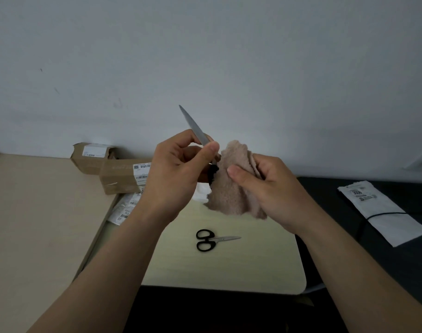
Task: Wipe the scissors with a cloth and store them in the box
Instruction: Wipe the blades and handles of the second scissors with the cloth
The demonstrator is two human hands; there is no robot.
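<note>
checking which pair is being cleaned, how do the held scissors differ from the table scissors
The held scissors are raised in the left hand, pointing up; the table scissors lie flat, pointing right. The held scissors meet the cloth; the table scissors lie apart from it. Both have black handles.

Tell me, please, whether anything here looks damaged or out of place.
The far box by the wall looks torn open, its end crumpled. The cloth in the right hand has a ragged lower edge. Nothing else stands out.
</note>
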